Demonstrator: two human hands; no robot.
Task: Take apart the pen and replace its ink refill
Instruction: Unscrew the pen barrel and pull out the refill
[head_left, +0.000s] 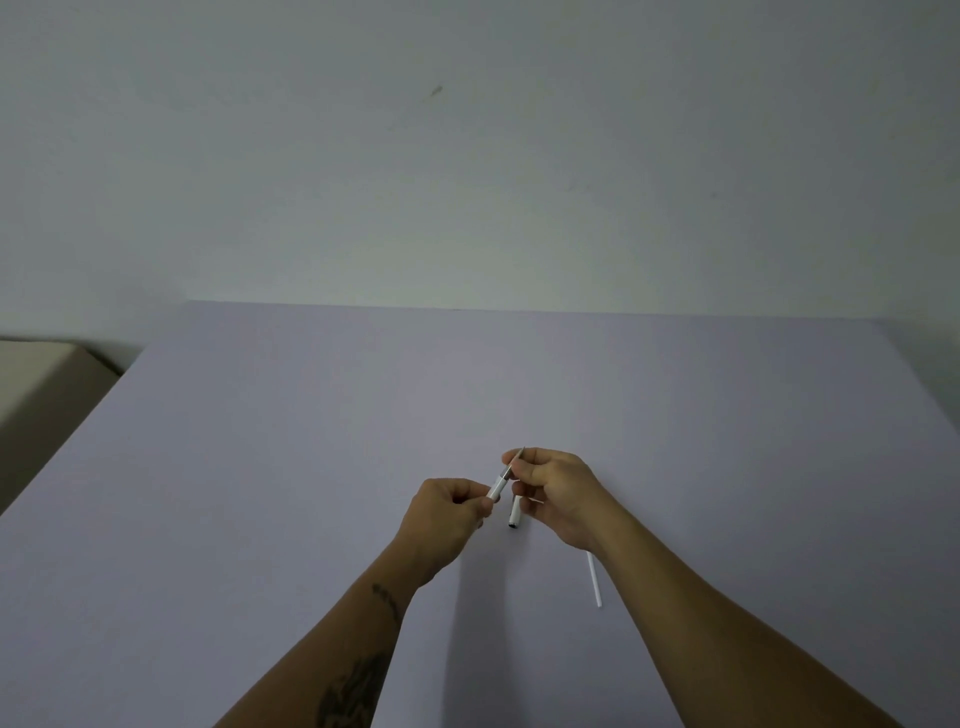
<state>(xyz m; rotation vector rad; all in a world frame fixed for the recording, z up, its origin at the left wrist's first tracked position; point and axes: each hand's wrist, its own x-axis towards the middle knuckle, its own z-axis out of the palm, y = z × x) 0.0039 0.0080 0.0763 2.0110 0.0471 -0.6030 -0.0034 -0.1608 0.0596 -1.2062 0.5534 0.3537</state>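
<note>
- Forearms: both enter from the bottom edge and converge toward mid-table. The left forearm bears dark tattoo marks.
- Refill (594, 579): a thin white tube lies flat on the table (260, 493), just right of the right wrist, partly hidden under it. It runs from the wrist toward the near edge. Nothing grips it.
- Cap (516, 512): a short white piece with a dark end sits below the right hand (558, 493), between the two hands. Whether it lies on the table or is held by the lower fingers cannot be told.
- Left hand (449, 512): fingers curled round the lower end of the barrel (497, 486); thumb and forefinger pinch it. Grip closed on the barrel.
- Barrel: white, tilted up and to the right, held above the table between both hands.
- Right hand: thumb and forefinger pinch the thin grey tip (517, 460) projecting from the upper end of the barrel. Remaining fingers are curled beneath. Grip closed tight on the tip.
- Table: flat lilac surface, wide bare area to the left, right and beyond the hands. Left edge runs diagonally; far edge meets the wall (467, 156).
- Beige object (41, 379): stands off the table's far left corner, well apart from the hands.
- Wall: plain, pale, with small faint marks.
</note>
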